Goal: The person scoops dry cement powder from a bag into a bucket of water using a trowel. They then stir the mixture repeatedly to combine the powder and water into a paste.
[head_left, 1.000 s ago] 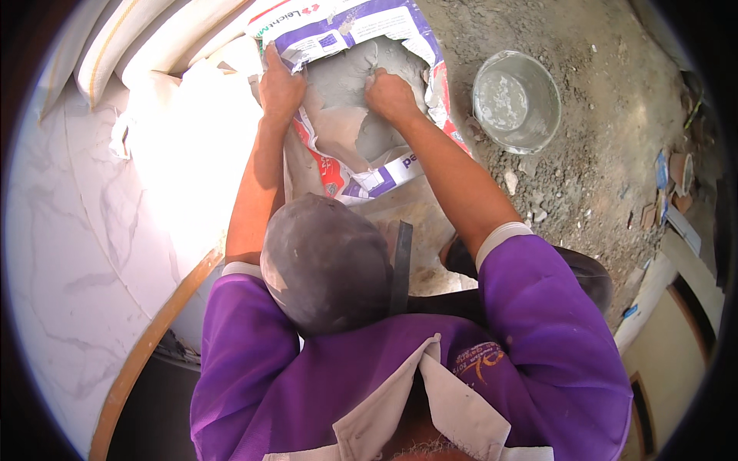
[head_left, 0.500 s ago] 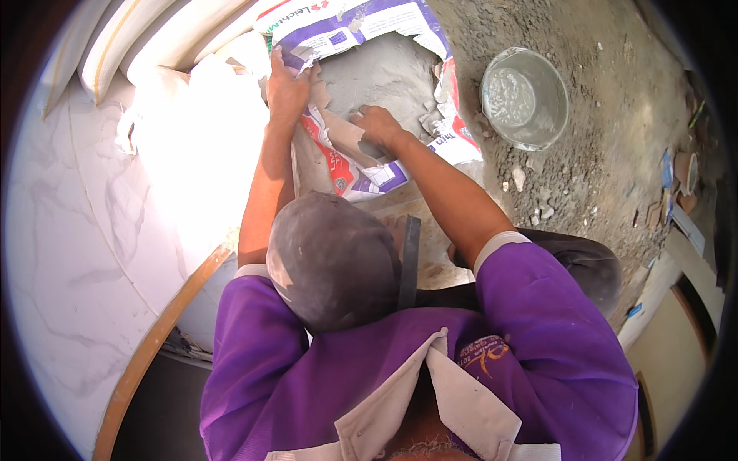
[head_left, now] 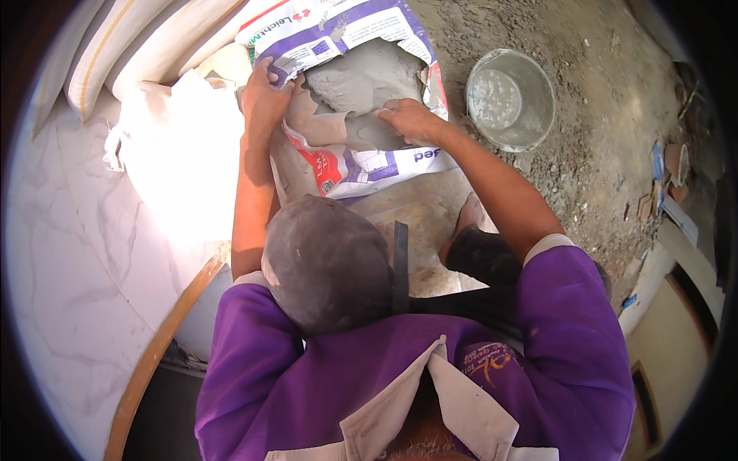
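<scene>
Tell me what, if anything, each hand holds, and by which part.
The left hand grips the torn bag by its left edge. The right hand is at the bag's opening; whether it holds anything cannot be told.

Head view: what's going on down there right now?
The person's left hand holds the left edge of a torn-open paper bag with grey powdery material inside. The right hand is at the near right part of the opening; whether it grips anything is unclear. A bucket with grey residue stands to the right of the bag.
</scene>
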`<state>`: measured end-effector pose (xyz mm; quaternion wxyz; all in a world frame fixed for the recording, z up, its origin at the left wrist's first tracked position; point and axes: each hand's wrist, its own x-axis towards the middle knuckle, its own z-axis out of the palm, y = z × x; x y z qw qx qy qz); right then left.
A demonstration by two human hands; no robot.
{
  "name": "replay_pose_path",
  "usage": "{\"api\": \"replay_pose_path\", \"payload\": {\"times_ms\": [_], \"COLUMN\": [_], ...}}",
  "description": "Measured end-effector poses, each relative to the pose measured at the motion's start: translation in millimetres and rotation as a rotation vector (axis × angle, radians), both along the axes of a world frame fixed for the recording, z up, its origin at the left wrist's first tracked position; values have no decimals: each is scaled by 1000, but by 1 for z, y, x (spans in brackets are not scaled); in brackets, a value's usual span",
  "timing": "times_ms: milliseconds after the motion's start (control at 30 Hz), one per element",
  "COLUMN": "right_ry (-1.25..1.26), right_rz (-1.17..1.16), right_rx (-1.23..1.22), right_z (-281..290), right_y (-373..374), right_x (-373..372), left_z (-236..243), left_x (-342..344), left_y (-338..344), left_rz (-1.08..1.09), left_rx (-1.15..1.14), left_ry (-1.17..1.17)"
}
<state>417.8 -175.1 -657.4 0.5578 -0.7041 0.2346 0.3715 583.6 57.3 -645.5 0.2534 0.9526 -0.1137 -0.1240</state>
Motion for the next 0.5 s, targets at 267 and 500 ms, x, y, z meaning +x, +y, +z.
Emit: {"api": "replay_pose_path", "payload": {"times_ms": [267, 500], "right_ry": [-217, -166], "right_rz": [70, 119], "right_rx": [-172, -138], "right_z": [6, -11], "right_y": [-26, -24], "right_x": [-19, 10], "left_z": [-2, -21], "left_x": [-17, -23], "left_y": [-49, -43], "left_rz": [-61, -72], "left_rx": [221, 163], "left_ry": [-363, -418]}}
